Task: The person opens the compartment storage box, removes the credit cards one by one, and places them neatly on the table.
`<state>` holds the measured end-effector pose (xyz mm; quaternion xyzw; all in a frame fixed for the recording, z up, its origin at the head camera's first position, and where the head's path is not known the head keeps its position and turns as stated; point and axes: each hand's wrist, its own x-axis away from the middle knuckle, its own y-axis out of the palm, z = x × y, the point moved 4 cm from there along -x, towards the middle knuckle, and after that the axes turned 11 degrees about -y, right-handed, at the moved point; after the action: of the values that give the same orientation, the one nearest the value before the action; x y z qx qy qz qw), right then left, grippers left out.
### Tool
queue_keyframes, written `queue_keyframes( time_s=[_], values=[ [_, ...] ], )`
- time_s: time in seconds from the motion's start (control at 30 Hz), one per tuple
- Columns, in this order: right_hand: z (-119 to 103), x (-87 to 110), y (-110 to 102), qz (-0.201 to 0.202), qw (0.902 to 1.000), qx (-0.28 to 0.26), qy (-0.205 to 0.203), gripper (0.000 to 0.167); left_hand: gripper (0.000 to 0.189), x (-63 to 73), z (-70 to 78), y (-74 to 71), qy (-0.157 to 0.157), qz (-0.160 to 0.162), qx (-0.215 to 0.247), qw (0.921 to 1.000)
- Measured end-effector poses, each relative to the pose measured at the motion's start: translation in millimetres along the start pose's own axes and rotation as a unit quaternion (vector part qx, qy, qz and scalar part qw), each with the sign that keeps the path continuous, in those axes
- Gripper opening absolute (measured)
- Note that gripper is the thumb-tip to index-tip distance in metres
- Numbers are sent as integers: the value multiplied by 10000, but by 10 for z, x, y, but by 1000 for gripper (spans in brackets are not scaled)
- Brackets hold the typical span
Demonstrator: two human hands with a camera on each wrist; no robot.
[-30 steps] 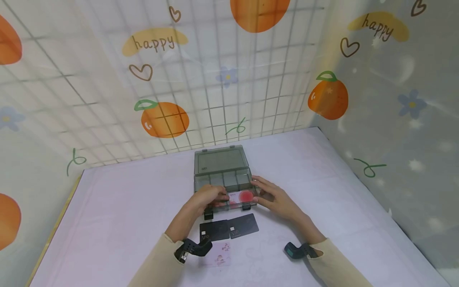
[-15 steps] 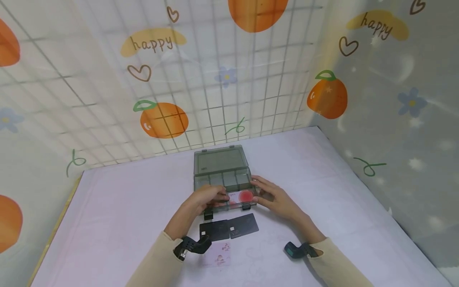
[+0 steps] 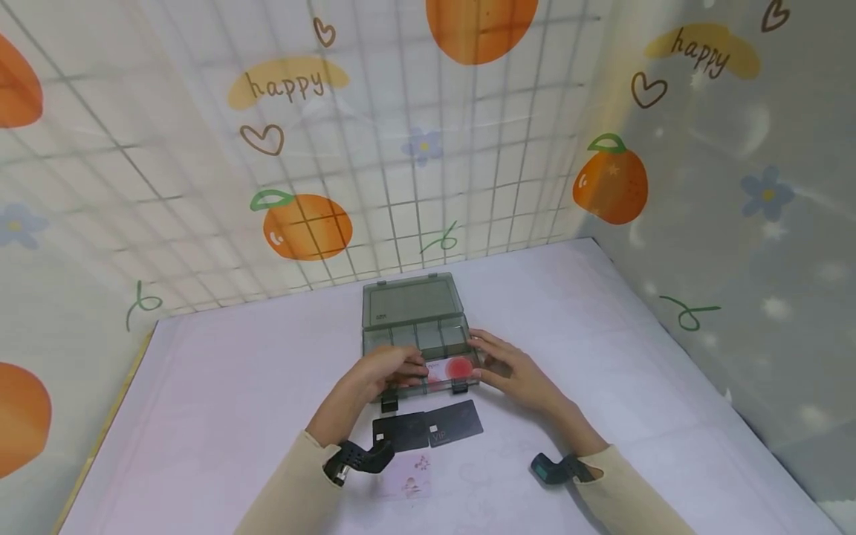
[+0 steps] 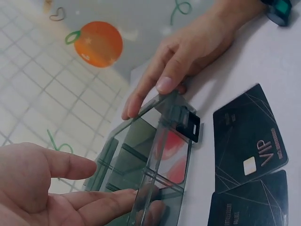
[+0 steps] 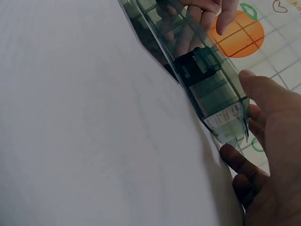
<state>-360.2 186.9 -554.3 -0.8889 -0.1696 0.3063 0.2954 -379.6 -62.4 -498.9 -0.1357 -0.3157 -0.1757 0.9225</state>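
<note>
A translucent green divided box [image 3: 441, 336] stands with its lid [image 3: 412, 299] raised at the back. My left hand [image 3: 384, 369] reaches into the front compartments; in the left wrist view its fingers [image 4: 110, 203] extend into the box and the thumb stands apart. Whether those fingertips touch anything inside is hidden. A white card with a red circle [image 3: 458, 368] lies in the front right part. At the box's right end, my right hand [image 3: 518, 374] rests its thumb and fingers against the wall and rim. In the right wrist view, the thumb [image 5: 263, 87] is beside the box's corner.
Two black VIP cards [image 3: 456, 422] lie side by side on the white tabletop [image 3: 254, 416], just before the box. Nearer to me is a pale pink flowered card [image 3: 413, 475], partly behind the left wrist device. Dark latches [image 3: 390, 403] protrude from the box's front.
</note>
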Motion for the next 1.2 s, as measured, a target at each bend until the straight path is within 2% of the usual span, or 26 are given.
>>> queue_keyframes(
  time_s=[0.23, 0.67, 0.8, 0.97, 1.2],
  values=[
    [-7, -7, 0, 5, 10000, -1, -10, 60, 38, 17, 2, -7, 66, 108, -174, 9998],
    [-27, -8, -4, 18, 10000, -34, -75, 60, 35, 12, 5, -11, -162, 339, -218, 9991],
    [-17, -7, -26, 24, 9999, 67, -106, 60, 35, 0, 15, 1, -196, 300, -96, 9993],
    [-28, -9, -57, 47, 9999, -58, -92, 60, 36, -24, 18, 22, -175, 112, 92, 9997],
    [-31, -9, -32, 32, 9999, -64, -109, 60, 35, 18, 26, 11, -45, 249, -185, 9995]
  ],
)
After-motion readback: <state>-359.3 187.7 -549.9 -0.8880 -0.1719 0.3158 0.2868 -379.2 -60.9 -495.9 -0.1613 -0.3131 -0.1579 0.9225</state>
